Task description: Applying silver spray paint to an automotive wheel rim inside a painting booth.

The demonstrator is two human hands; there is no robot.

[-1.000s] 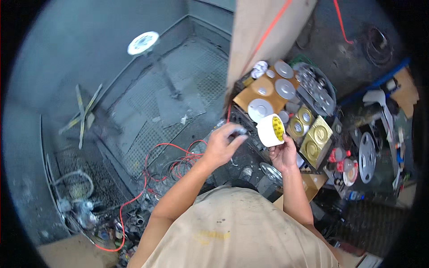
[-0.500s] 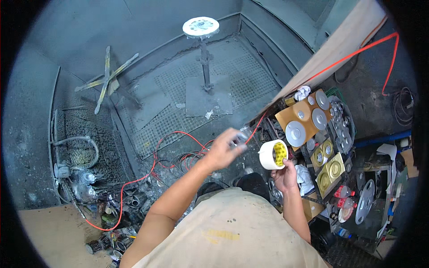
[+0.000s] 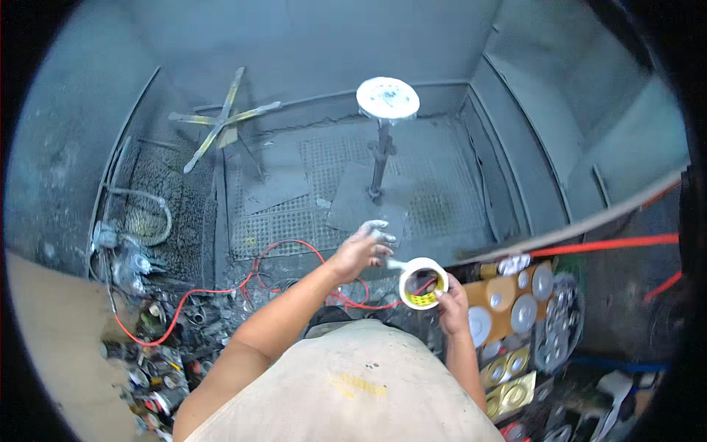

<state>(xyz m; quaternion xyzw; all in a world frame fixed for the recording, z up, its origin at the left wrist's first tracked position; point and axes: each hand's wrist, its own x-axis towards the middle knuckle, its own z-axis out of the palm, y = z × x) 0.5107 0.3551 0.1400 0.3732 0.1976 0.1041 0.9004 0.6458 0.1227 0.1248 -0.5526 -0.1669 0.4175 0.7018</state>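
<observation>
From where I stand, the right hand [image 3: 454, 309] has a firm pinch on a cream-white ring-shaped roll of adhesive tape [image 3: 420, 263] with a yellow, dark-printed core, its thumb at the lower right of the ring. The left hand [image 3: 359, 256], its fingertips coated with pale grey dust, is raised just beside it, fingers parted and slightly curled; a short pale strip of tape [image 3: 396, 264] juts from the roll towards them, though I can't tell whether they pinch it. The roll is up in the air, beyond the left edge of a flat brown board [image 3: 480, 296] bearing round silver-grey discs [image 3: 523, 313]. I'd judge it light and fairly stiff, easily steadied by its outer rim or by a finger hooked through the core. The strip should be limp, tacky and quick to fold onto itself, best taken at its very tip, and dusty fingers may dull its stick. Further out, a thin red hose [image 3: 177, 317] loops over the floor, and behind it a white-topped round stand [image 3: 388, 98] rises from the grey textured floor grating [image 3: 276, 228].
</observation>
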